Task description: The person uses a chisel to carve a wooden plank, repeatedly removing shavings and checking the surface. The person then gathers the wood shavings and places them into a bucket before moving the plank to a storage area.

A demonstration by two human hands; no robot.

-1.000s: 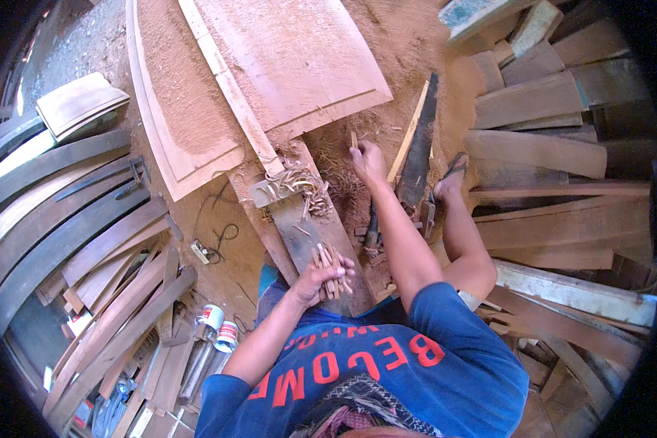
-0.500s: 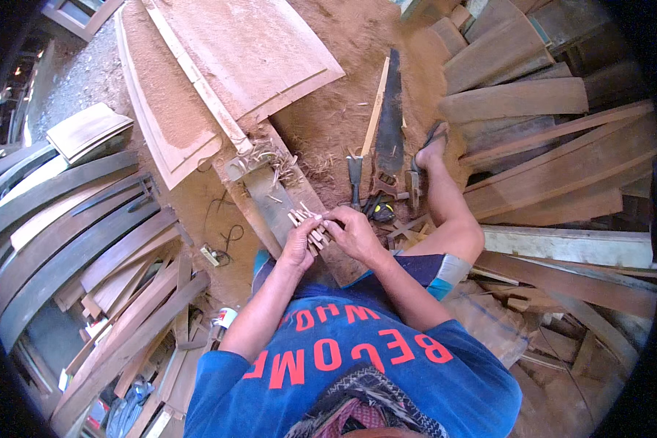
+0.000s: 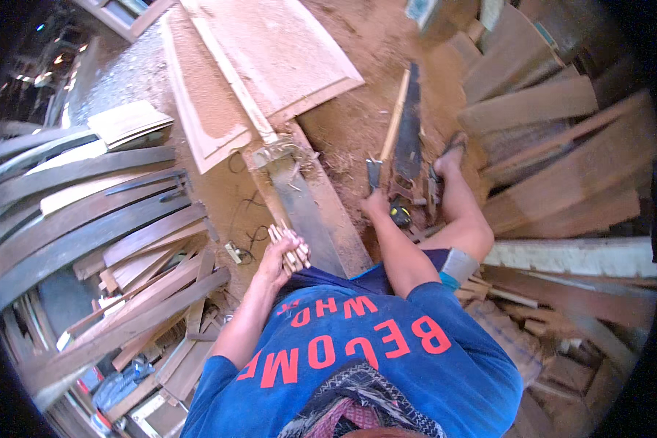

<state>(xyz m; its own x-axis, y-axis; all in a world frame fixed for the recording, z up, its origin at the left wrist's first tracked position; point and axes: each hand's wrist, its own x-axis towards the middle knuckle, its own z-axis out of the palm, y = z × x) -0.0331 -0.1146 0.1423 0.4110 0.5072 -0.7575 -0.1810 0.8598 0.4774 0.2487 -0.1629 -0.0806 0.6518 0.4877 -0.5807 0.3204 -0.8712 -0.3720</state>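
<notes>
Both hands are out in front of the lap, well apart. Left hand [image 3: 273, 263] is closed around a bundle of short, pale wooden pegs [image 3: 293, 252], their ends poking out past the fingers, and holds them over the near end of a dark grey board [image 3: 306, 208]. Right hand [image 3: 376, 206] is down by the ground at the near end of a chisel [image 3: 373, 173], fingers bent over where its handle lies; how tightly they are closed I cannot tell. The chisel's metal blade points away from the person.

Just to the right of that hand sits a black and yellow tape measure [image 3: 400, 215]. Beyond it lies a handsaw [image 3: 409, 135] with a dark blade, and beside the blade a narrow yellowish wood strip [image 3: 395, 117]. The person's sandalled foot [image 3: 449, 159] rests to the right of the saw.

At the far end of the grey board is a wooden block [image 3: 272, 155] with curled shavings [image 3: 297, 162] around it. Farther out lie two dusty wooden panels [image 3: 303, 55], with a long pale batten [image 3: 231, 73] running between them. Left of the board, a small pale block [image 3: 233, 252] lies on the ground near a dark cord [image 3: 258, 235]. Stacked planks [image 3: 73, 219] fill the left side, and more timber [image 3: 529, 106] lies on the right.
</notes>
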